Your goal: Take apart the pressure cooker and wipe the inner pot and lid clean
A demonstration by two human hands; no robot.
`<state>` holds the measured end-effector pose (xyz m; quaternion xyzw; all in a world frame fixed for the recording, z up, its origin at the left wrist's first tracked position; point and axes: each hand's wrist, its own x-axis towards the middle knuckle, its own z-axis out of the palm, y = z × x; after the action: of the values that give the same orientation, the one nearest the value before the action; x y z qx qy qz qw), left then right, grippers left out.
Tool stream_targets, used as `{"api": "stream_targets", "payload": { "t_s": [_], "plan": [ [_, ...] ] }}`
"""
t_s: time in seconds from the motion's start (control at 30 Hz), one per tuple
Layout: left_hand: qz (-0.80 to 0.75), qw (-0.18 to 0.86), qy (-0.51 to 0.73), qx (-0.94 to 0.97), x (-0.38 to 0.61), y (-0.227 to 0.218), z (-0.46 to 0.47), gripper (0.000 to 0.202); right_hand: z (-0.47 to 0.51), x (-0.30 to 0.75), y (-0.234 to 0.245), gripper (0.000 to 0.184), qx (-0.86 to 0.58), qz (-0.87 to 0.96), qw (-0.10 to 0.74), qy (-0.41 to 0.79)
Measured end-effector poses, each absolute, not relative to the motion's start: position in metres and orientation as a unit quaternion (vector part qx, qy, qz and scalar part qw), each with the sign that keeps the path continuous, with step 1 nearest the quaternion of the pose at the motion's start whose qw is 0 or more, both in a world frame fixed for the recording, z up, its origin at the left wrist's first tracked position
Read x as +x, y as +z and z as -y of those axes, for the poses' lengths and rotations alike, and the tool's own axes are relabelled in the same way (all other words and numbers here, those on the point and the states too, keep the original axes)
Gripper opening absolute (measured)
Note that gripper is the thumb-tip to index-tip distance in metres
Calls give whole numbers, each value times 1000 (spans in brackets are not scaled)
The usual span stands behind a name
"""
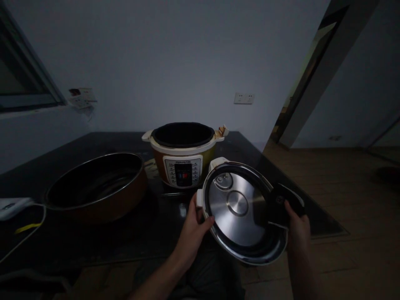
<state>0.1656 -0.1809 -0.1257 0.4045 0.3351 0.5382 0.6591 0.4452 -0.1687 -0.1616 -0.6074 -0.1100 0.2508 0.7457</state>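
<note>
A pressure cooker lid (218,208) is held tilted over the front of the dark counter, its shiny metal underside facing me. My left hand (194,227) is closed on its left rim, thumb on the inner edge, by a white tab. On the opposite side my right hand (297,227) grips a black, flat, cloth-like piece (283,205) with a pale edge, which lies over the lid's rim. I cannot make out exactly what that piece is. Behind the lid stands the electric pressure cooker (159,164), uncovered, with its dark inside showing.
A wide brown pan (106,204) with a dark inside stands left on the counter (125,246). Farther left lie a white device (14,207) with a cord and a yellow strip (28,228). Wall sockets (244,98) are behind; a doorway opens at the right.
</note>
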Motion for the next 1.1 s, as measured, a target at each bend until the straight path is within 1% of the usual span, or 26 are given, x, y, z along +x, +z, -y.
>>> {"api": "stream_targets", "payload": {
  "t_s": [0.1, 0.23, 0.33, 0.4, 0.57, 0.87, 0.97, 1.1],
  "plan": [
    [-348, 629, 558, 414, 150, -131, 201, 84, 174, 425, -161, 50, -632, 83, 740, 218],
    [-397, 596, 578, 392, 131, -135, 216, 92, 176, 400, -160, 57, -617, 96, 753, 209],
    [-415, 578, 585, 390, 119, -137, 221, 91, 176, 384, -160, 63, -603, 108, 757, 228],
    [-419, 570, 585, 396, 112, -137, 222, 89, 175, 375, -159, 63, -588, 126, 765, 229],
    [-419, 562, 591, 399, 98, -138, 224, 83, 174, 355, -154, 59, -580, 144, 776, 201],
    [-461, 534, 608, 364, 89, -143, 233, 82, 174, 336, -154, 51, -563, 150, 788, 201],
    [-447, 543, 615, 358, 87, -146, 234, 82, 173, 334, -155, 50, -572, 158, 780, 199],
    [-456, 538, 612, 360, 83, -151, 231, 78, 173, 337, -157, 46, -577, 227, 761, 190]
  ]
}}
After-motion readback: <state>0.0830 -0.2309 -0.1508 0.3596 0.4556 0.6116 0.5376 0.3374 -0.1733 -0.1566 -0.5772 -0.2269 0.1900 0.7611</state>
